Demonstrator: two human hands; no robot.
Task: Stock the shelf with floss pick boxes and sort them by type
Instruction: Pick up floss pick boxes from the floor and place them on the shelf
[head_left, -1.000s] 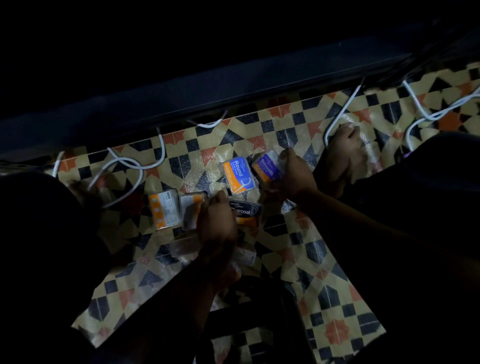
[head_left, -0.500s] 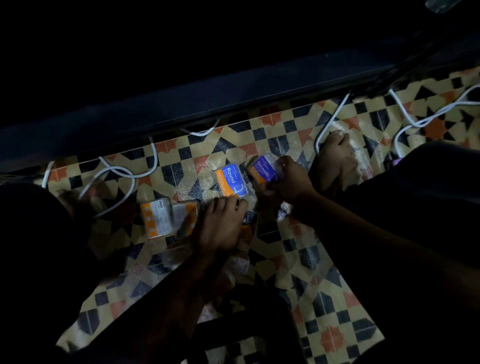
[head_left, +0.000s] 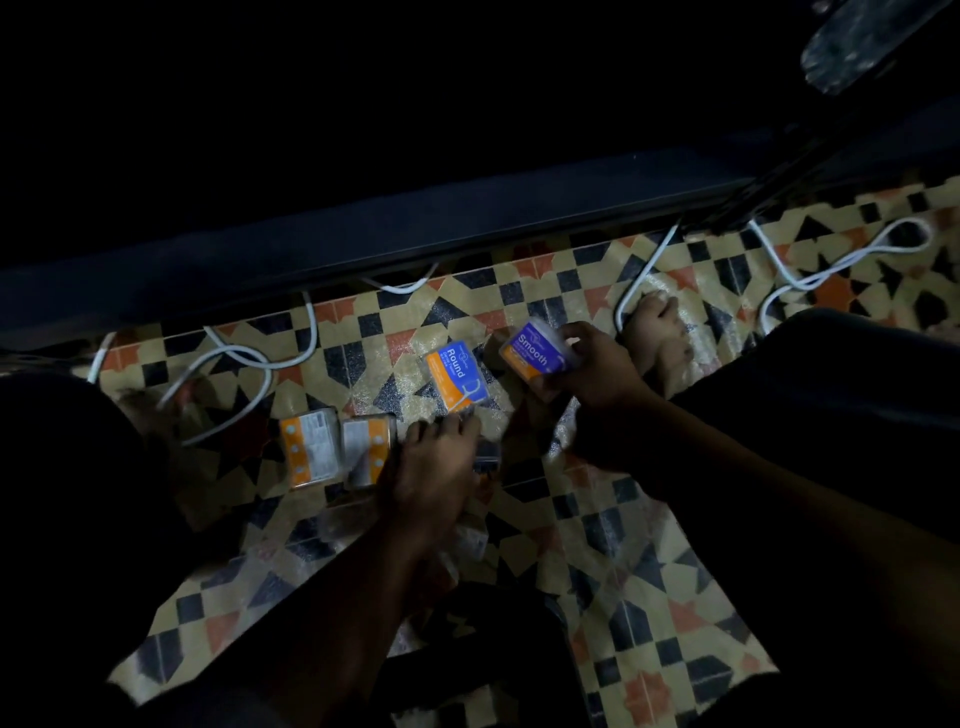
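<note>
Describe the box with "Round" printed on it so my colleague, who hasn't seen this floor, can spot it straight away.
Start at the patterned floor mat below the dark shelf edge. Near its middle, ahead of the left hand and left of the purple Smooth box held in the right hand, lies the Round box. It alone is blue over orange, label up, and unheld.

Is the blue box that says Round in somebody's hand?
No, the Round box lies flat on the patterned floor, while the right hand holds the purple Smooth box instead.
</note>
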